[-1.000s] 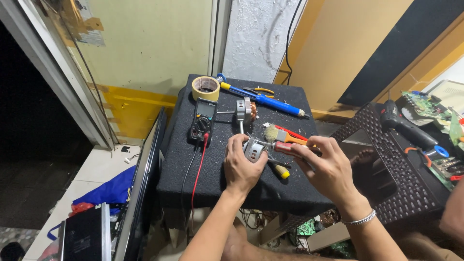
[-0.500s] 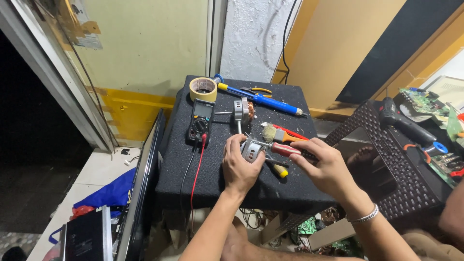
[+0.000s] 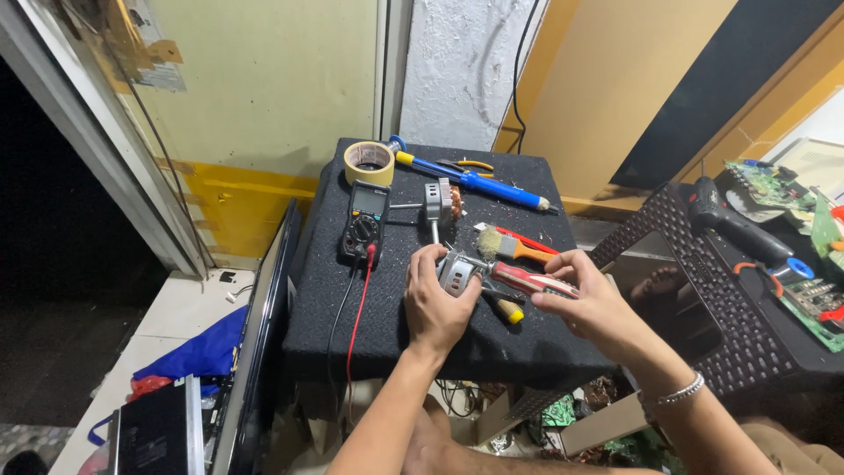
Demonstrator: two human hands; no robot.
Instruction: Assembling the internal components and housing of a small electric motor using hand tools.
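The black carpeted table (image 3: 369, 308) carries all the work; on its far side lie a blue soldering tool (image 3: 475, 180), a roll of tape (image 3: 369, 163) and a black multimeter (image 3: 365, 224) with red and black leads running toward the near edge. In the middle, the left hand (image 3: 435, 303) is closed around a small grey motor housing (image 3: 459, 273), keeping it pressed on the table; the right hand (image 3: 593, 303) grips a red-handled screwdriver (image 3: 527, 280), with the tip pointing left into the housing. Just beyond lie a small brush (image 3: 510, 248) and a second motor part (image 3: 437, 202). The step in hand seems to be working a screw in the housing; the next move needs a firm left grip and a straight tip.
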